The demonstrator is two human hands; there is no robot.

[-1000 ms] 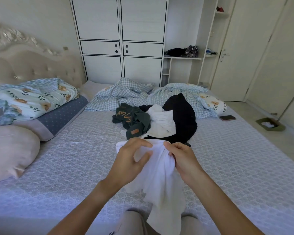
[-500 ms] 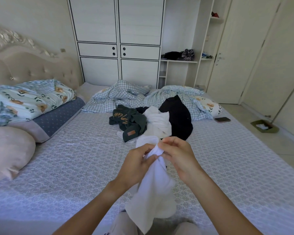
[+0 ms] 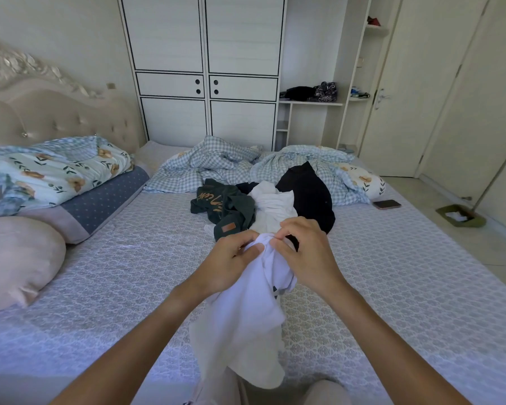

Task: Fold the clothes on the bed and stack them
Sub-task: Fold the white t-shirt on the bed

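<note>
left hand (image 3: pixel 228 264), right hand (image 3: pixel 307 252), fingers pinching

One head-worn view — looking forward and down across the bed (image 3: pixel 392 287) — close over both hands.

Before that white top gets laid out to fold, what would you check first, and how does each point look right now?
1. Left hand grips the white garment: ok.
2. Right hand pinches it too: ok.
3. Garment spread flat: not ok, it hangs bunched.
4. Which edge or seam is pinched: cannot tell.
5. Bare bed surface to the left for laying it out: ok.
6. Clothes pile folded: not ok, still heaped.
</note>
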